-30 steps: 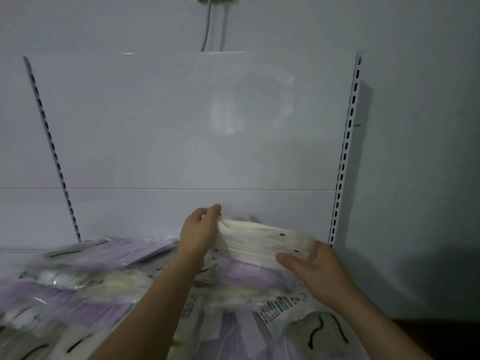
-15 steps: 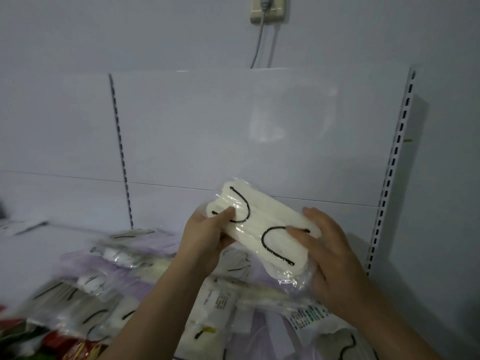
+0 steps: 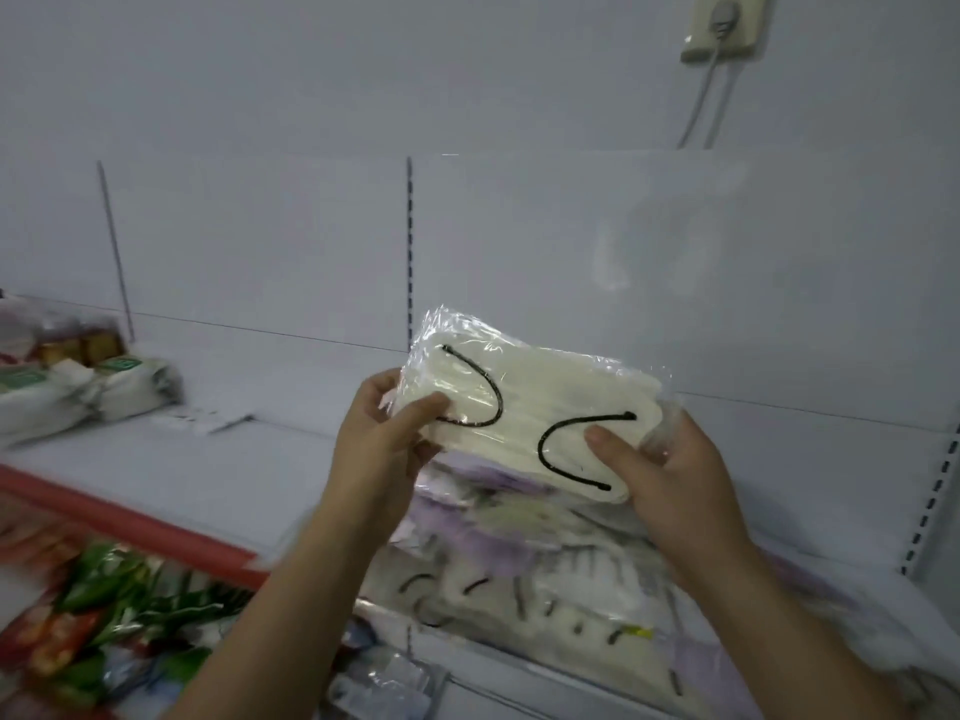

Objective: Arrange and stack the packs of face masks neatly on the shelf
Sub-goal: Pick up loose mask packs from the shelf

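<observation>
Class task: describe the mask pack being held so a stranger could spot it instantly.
Start at the white shelf and its heap of mask packs. Above it, the left hand and right hand grip one clear-wrapped pack. Unlike the lilac neighbours, it is cream with black ear loops.

A wall socket [image 3: 724, 26] above; blurred snack packets [image 3: 98, 610] lower left.

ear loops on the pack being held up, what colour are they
Black, against cream masks in the clear pack; head view.
</observation>
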{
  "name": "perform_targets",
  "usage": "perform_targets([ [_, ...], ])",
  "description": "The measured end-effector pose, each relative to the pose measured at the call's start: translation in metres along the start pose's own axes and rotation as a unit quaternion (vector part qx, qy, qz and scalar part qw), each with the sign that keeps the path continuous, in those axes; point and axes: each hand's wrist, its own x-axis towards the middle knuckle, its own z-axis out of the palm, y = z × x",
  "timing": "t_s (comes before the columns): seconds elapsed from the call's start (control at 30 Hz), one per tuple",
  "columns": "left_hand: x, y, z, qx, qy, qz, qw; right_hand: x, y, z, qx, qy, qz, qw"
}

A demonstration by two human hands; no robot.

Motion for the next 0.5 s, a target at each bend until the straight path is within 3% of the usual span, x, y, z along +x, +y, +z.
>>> perform_targets([
  [0.1,0.009,0.034,-0.074,0.102,-0.022,0.010,0.994,-0.011,-0.010,0.061,-0.063,0.020,-0.015,0.998],
  [0.23,0.024,0.064,-0.167,0.259,-0.016,0.006,0.966,-0.031,-0.011,0.154,-0.076,-0.022,-0.007,0.997],
  [0.5,0.060,0.073,-0.296,0.395,0.044,-0.046,0.917,-0.051,0.006,0.297,-0.121,-0.069,0.011,0.990],
])
